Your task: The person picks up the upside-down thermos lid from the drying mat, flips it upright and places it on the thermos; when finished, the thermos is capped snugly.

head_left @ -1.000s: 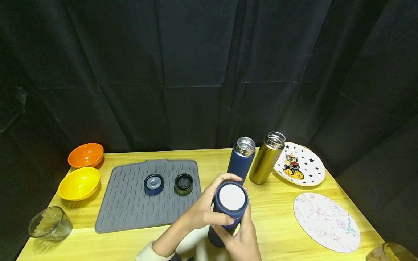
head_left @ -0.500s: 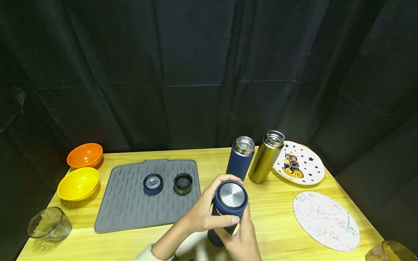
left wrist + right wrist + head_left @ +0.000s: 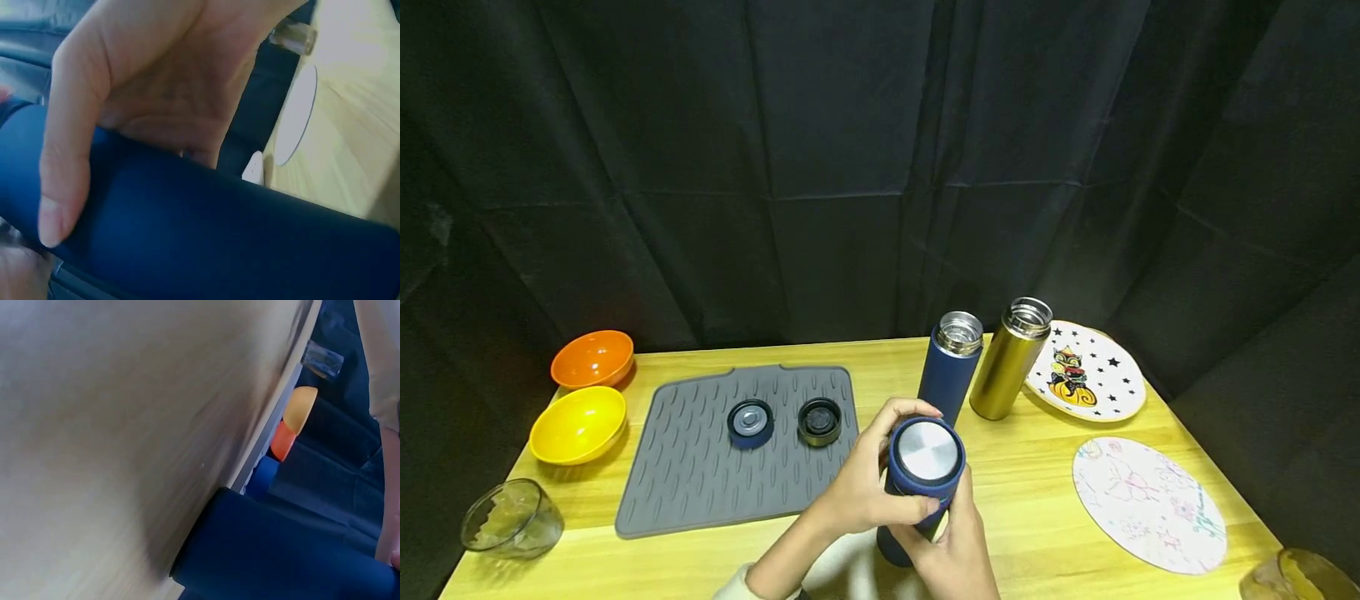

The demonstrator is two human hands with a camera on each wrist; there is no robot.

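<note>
Left hand point(image 3: 865, 487) is gripping the cap end of a dark blue flask point(image 3: 925, 467); right hand point(image 3: 951, 546) is clasping its body from below. Flask is standing at 6 o'clock on the table point(image 3: 1037, 500), tilted toward the camera. Two open flasks point(image 3: 951, 367) are standing at 12 o'clock of it.

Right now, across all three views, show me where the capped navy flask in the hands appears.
Head: the capped navy flask stands low centre, left hand on its cap, right hand round its body.
Left wrist: its dark blue body fills the lower frame under the palm.
Right wrist: its body lies along the bottom right.
Shared landmark: the wooden table.
</note>
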